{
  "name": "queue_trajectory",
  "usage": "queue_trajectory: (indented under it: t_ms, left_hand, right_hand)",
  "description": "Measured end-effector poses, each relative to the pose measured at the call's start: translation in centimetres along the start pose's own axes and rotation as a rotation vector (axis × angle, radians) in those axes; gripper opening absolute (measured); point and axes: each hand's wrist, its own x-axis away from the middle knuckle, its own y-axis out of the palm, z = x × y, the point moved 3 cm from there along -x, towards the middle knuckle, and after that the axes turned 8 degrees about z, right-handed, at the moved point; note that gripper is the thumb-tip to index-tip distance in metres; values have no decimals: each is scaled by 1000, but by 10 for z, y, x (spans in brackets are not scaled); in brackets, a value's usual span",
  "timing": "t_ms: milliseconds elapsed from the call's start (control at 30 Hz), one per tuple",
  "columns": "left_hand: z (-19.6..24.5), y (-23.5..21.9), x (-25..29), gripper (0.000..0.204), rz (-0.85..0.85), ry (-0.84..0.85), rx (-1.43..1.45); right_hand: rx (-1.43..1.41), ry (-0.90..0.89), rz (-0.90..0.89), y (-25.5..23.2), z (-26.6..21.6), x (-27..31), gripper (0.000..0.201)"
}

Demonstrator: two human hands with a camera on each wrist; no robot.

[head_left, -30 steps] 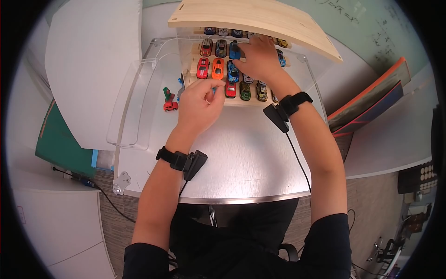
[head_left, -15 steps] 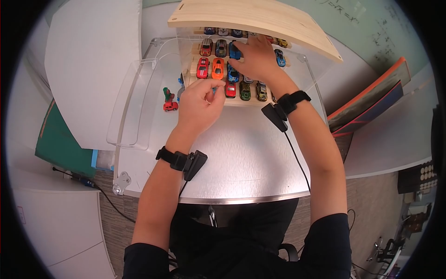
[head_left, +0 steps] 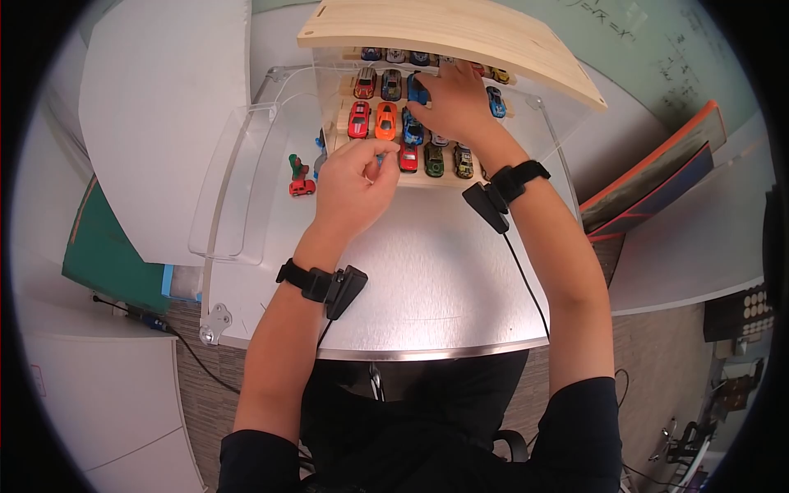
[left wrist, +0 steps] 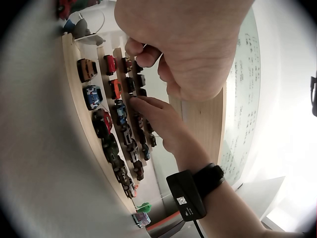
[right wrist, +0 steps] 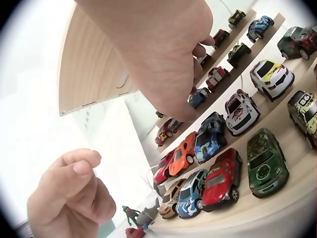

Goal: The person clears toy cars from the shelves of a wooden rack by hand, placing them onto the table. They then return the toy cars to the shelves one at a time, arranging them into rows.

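Toy cars stand in rows on a stepped wooden rack. My right hand reaches over the upper rows, its thumb and a finger spread beside a blue car. In the right wrist view that blue car shows beside the thumb; whether they touch, I cannot tell. My left hand hovers before the rack's left front, fingers loosely curled and holding nothing. Below the right hand are another blue car, an orange car and, lower down, a red car.
A wooden top panel overhangs the rack, with clear side walls below it. Left of the rack are a small red car and a green figure. A clear tray lies at the metal table's left.
Compared with the earliest frame, my right hand has shifted slightly left, showing more of the blue car to its right. My left hand has stayed about where it was.
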Motion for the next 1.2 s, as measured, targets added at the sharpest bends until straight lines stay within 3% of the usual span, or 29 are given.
queue_trajectory:
  t_ms: [300, 467, 600, 800, 967, 1100, 1200]
  left_hand:
    - [0, 0, 0, 11, 0, -7, 0]
    - [-1, 0, 0, 11, -1, 6, -9]
    - [3, 0, 0, 11, 5, -5, -15]
    - [1, 0, 1, 11, 6, 1, -30]
    - [3, -1, 0, 10, 3, -31, -16]
    - [1, 0, 0, 10, 12, 0, -10]
    - [2, 0, 0, 10, 20, 10, -21]
  right_hand:
    - [-72, 109, -54, -22, 4, -3, 44]
    - [-172, 427, -74, -30, 36, -3, 41]
    - [-53, 435, -124, -18, 54, -6, 43]
    - [77, 289, -121, -16, 47, -15, 45]
    - [-78, 558, -173, -39, 45, -6, 43]
    - [-106, 628, -233, -47, 58, 13, 47]
    - [-103, 637, -156, -48, 63, 26, 49]
